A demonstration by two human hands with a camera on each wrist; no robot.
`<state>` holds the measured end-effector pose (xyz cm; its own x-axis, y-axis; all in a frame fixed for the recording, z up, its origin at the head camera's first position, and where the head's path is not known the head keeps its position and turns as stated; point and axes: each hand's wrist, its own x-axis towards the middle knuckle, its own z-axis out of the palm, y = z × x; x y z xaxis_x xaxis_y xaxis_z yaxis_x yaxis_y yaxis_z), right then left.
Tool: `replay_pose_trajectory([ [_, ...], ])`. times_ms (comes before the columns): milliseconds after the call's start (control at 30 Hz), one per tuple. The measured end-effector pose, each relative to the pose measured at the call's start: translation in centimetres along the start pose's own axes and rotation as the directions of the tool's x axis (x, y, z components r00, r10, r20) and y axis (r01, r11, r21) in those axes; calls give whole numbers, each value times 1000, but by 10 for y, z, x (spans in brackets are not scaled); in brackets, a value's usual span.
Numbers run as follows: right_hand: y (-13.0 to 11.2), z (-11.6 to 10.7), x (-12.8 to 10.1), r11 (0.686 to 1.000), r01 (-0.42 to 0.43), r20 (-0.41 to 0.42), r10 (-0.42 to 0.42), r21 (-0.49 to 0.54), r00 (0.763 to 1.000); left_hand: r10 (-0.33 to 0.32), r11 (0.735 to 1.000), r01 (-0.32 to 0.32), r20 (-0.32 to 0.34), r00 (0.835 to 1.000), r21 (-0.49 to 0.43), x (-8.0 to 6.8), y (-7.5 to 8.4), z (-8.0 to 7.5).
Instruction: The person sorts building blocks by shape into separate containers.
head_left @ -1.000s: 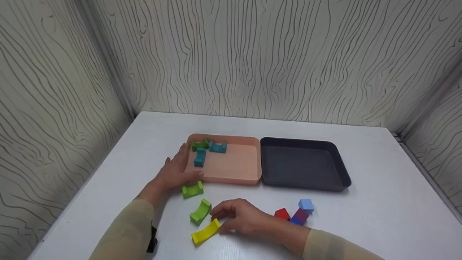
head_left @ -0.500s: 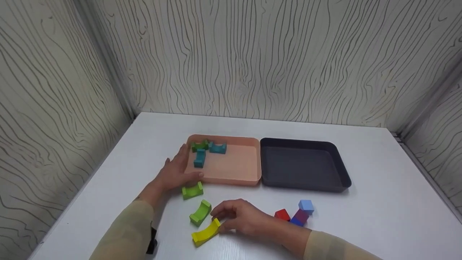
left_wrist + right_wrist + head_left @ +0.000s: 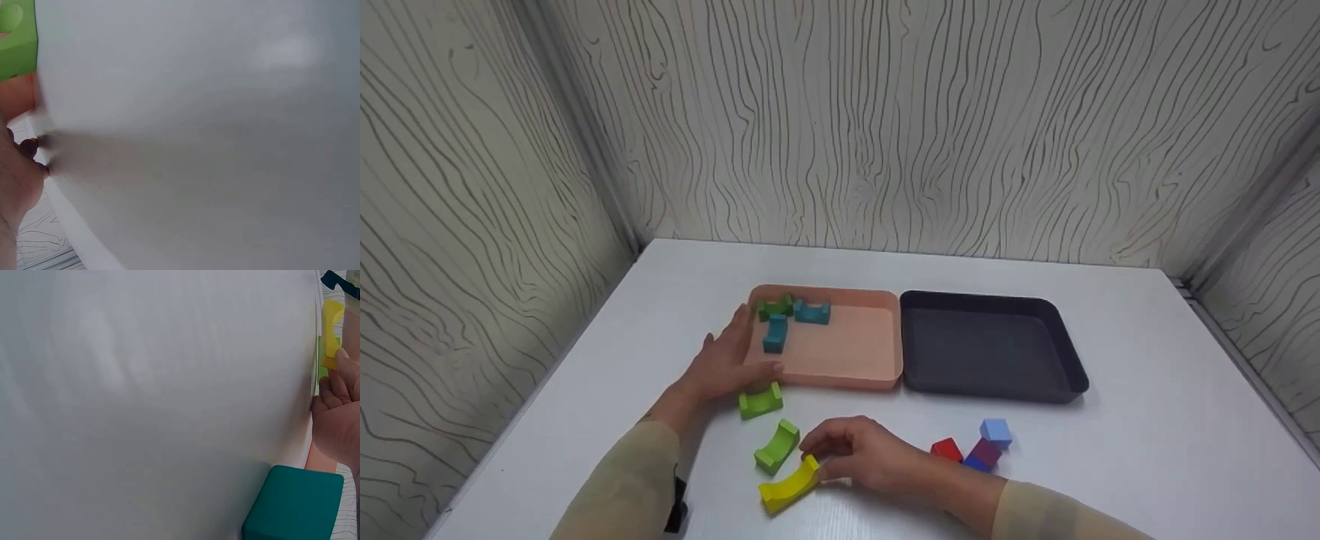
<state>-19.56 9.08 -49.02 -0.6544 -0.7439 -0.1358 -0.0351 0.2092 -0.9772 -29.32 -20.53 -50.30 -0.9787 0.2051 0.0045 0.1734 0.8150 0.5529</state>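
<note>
The right hand (image 3: 864, 456) pinches the yellow arch block (image 3: 789, 487), seemingly the pick-up step; next calls for lifting. The left hand (image 3: 724, 366) spreads its fingers against the peach tray (image 3: 847, 345).

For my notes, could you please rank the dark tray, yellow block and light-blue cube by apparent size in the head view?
Dark tray, clearly the largest
Yellow block
Light-blue cube, the smallest

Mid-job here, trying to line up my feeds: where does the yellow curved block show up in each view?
Head: bottom, a little left of centre; the yellow curved block has its right end at the right hand.
Left wrist: not in it.
Right wrist: upper right edge, its lower end at the thumb.
Shared landmark: the white table, in all three.
</note>
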Motion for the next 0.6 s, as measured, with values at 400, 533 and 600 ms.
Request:
replay_pose_trajectory([
  [400, -1, -3, 3, 1000, 16, -57, -17, -16, 998, -31, 999, 31, -11, 999, 10, -1, 3, 1],
  [533, -2, -5, 2, 1000, 13, -66, -14, -16, 998, -26, 1000, 26, -14, 1000, 5, 0, 4, 1],
  [600, -4, -6, 2, 1000, 18, -72, -19, -17, 997, -33, 999, 33, -10, 999, 6, 0, 4, 0],
])
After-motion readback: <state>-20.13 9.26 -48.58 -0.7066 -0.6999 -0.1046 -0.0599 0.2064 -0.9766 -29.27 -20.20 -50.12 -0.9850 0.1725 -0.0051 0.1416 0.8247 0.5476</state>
